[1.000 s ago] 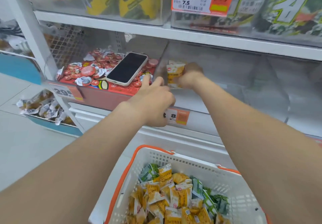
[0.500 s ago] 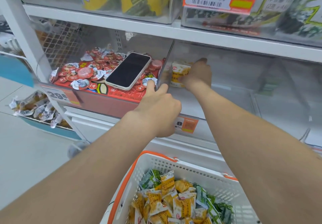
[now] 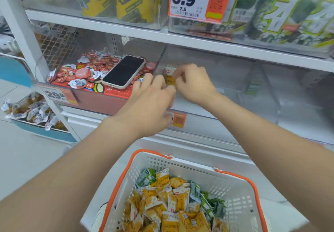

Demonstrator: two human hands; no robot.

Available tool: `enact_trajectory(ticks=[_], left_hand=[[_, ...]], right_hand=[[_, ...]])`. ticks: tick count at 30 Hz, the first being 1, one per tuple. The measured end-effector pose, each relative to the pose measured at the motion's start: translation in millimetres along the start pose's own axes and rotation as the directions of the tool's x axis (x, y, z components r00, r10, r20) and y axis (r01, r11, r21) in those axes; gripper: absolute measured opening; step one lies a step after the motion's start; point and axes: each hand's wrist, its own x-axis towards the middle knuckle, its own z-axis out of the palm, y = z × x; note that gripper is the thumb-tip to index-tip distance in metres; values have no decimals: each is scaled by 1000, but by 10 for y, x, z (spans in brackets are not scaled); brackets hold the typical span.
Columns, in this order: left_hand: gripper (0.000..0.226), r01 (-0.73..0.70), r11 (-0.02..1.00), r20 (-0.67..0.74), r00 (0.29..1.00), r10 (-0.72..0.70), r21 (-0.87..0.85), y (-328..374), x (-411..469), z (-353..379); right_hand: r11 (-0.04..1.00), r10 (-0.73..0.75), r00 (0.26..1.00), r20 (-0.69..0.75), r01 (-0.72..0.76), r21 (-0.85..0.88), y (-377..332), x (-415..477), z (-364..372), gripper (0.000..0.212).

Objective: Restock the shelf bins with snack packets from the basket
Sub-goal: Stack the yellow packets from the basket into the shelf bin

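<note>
The clear bin (image 3: 233, 90) is bare from its middle out toward 3 o'clock, with open room under the shelf board (image 3: 207, 41) above. Its left wall stands just at 9 o'clock of the packet (image 3: 169, 75), and beyond that wall a phone (image 3: 123, 71) lies on a heap of red sweets (image 3: 81, 72). The bin's front edge runs under both wrists. At 6 o'clock the basket (image 3: 188, 161) stands close below the shelf, well apart from the hands.

Half a second ago the right hand (image 3: 194, 85) was deeper in the bin, with the packet pressed near the left wall. Now it has drawn toward the front edge. The left hand (image 3: 151, 103), then resting at the bin's front corner, has come up to meet the packet from 7 o'clock.

The packet is small, white at the top and yellow below, upright in the bin's left front corner. The right hand's fingers pinch it at its right side. The left hand's fingers are bent with the tips hidden behind the knuckles, so I cannot tell whether they hold the packet or only touch it. More yellow and green packets (image 3: 173, 204) fill the basket.
</note>
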Motion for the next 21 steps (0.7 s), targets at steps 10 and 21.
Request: enact_trajectory(ticks=[10, 21], left_hand=[[6, 140, 988, 639, 754, -151, 69, 333, -535, 844], [33, 127, 990, 877, 468, -112, 58, 650, -1299, 2084]], right_hand=[[925, -232, 798, 556, 358, -129, -348, -1838, -276, 8], [816, -54, 347, 936, 556, -159, -354, -2292, -2, 19]])
